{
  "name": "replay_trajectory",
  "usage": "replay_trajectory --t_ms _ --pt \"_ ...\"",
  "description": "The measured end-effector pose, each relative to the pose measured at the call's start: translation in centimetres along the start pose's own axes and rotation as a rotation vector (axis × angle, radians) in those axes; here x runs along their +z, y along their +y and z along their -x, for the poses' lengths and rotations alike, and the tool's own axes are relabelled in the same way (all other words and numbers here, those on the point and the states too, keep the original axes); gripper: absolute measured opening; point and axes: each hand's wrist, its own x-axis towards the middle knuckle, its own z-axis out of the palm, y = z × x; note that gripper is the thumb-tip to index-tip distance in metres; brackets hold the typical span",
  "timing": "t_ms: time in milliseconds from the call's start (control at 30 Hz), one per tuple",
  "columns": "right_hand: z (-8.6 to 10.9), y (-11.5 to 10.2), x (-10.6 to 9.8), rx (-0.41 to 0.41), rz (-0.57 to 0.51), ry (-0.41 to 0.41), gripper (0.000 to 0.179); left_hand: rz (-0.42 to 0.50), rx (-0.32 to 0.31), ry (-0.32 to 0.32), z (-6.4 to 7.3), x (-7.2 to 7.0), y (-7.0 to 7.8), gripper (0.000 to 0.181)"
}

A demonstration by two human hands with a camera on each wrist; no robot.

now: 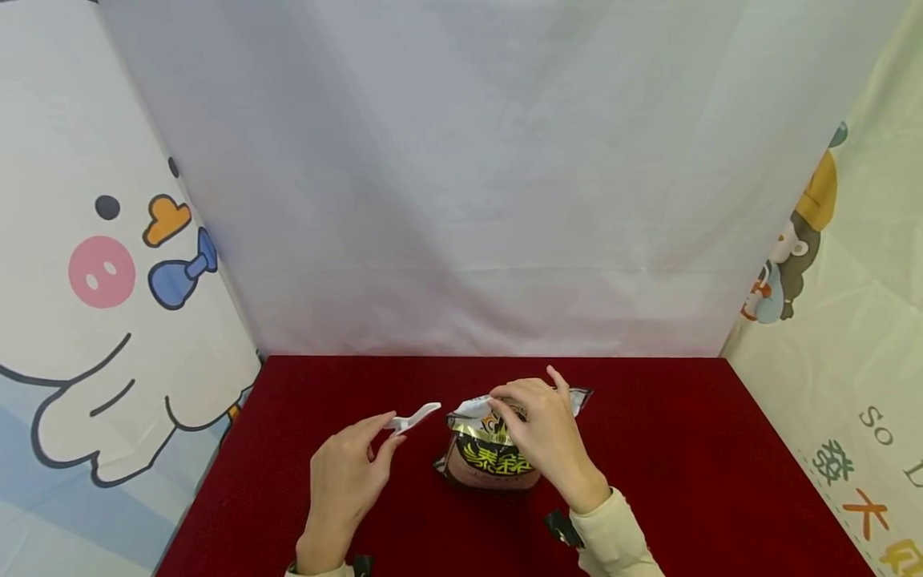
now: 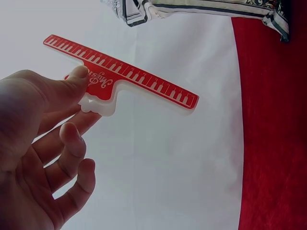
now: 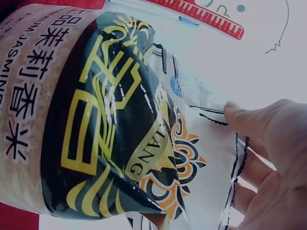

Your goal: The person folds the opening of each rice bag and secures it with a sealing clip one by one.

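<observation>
My left hand [image 1: 349, 473] pinches a sheet-music clip by its grip tabs, thumb against fingers, left of the bag. In the left wrist view the clip [image 2: 127, 72] shows a long red bar with a white piano-key pattern and a pale back half; its other fingers are loosely bent. A bag of jasmine rice [image 3: 105, 105], clear with a black and gold band, stands upright in front of me. My right hand [image 1: 544, 437] holds its top edge, thumb on one side and fingers behind. The bag's upper part looks flattened and folded over.
The bag stands on a red table cloth [image 1: 663, 449]. A white curtain [image 1: 469, 176] hangs behind the table. Printed cloths with cartoon figures hang at the left [image 1: 43, 200] and right [image 1: 851, 361] sides.
</observation>
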Motion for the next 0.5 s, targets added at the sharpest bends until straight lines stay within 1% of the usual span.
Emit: replay_trajectory --t_ms 133,500 --pt "0.04 -0.02 0.01 -0.003 -0.005 0.001 0.010 -0.001 0.005 -0.009 -0.15 0.26 0.11 0.037" --pt "0.05 -0.02 0.03 -0.003 -0.008 0.006 0.009 -0.001 0.064 0.011 -0.68 1.06 0.54 0.037"
